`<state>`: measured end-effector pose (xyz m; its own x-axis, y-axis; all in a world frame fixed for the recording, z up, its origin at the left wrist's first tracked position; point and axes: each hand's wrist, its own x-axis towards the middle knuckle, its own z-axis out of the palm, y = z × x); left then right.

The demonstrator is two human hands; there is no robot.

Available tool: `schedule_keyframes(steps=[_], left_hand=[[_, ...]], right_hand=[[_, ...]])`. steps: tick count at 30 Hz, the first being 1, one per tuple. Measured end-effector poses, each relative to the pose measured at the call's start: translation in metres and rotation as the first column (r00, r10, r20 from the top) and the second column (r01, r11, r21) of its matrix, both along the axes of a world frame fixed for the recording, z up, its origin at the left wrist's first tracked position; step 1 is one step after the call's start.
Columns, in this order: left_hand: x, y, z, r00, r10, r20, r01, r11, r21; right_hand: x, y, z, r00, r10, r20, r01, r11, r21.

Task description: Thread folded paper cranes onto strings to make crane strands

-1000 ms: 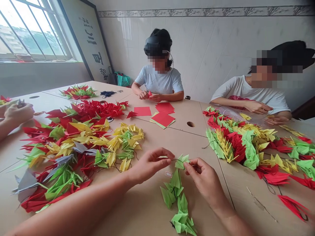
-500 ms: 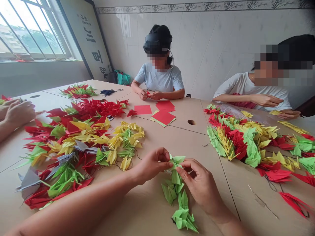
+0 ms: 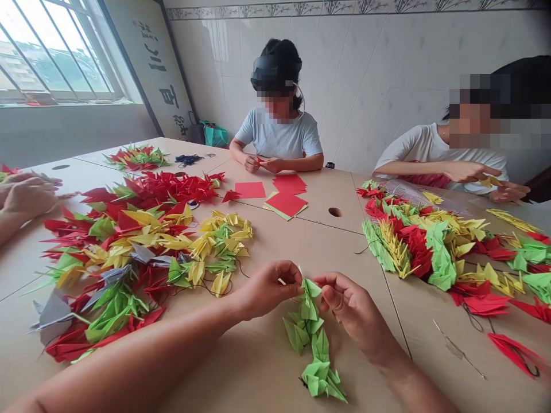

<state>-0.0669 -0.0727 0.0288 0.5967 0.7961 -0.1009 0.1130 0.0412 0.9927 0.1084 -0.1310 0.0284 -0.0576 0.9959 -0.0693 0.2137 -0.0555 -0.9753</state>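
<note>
A string of light green origami cranes [image 3: 317,344] trails toward me across the table, with bits of black thread showing between the folded pieces. At its far end, my left hand [image 3: 275,289] pinches the tip of the top green origami crane [image 3: 310,289] between thumb and fingers. My right hand [image 3: 355,312] is beside the same crane, its fingertips at the right wing and the thumb slightly apart from them. Both hands are just above the tabletop. The lowest cranes rest on the table below.
A large heap of red, yellow, green and grey cranes [image 3: 142,229] spreads at left. Strung cranes [image 3: 413,246] lie at right, with a needle [image 3: 458,349] nearer me. Red paper squares [image 3: 286,205] lie ahead. Two co-workers sit opposite; another person's hands [image 3: 30,195] show at left.
My right thumb has lifted off the top crane and the right fingers have loosened. My left hand keeps its pinch. The co-worker at right has moved their hands closer together.
</note>
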Motion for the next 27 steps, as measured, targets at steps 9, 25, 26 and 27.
schedule_keyframes(steps=[9, 25, 26, 27], left_hand=[[0.0018, -0.0001, -0.0019, 0.983, -0.064, 0.175, 0.102, 0.971, -0.218], [0.0000, -0.0017, -0.0004, 0.982, -0.076, 0.175, 0.106, 0.980, -0.171], [-0.0001, -0.0016, -0.0002, 0.979, -0.084, 0.188, 0.117, 0.977, -0.176], [-0.0003, -0.0014, 0.0001, 0.975, -0.093, 0.200, 0.130, 0.975, -0.182]], right_hand=[[-0.0017, 0.0035, -0.0021, 0.997, 0.047, 0.061, -0.045, 0.998, -0.038], [-0.0049, 0.0027, 0.0038, 0.997, 0.020, -0.072, -0.029, 0.992, -0.121], [-0.0046, 0.0028, 0.0035, 0.996, 0.019, -0.088, -0.030, 0.991, -0.131], [-0.0043, 0.0029, 0.0032, 0.994, 0.015, -0.104, -0.030, 0.990, -0.139]])
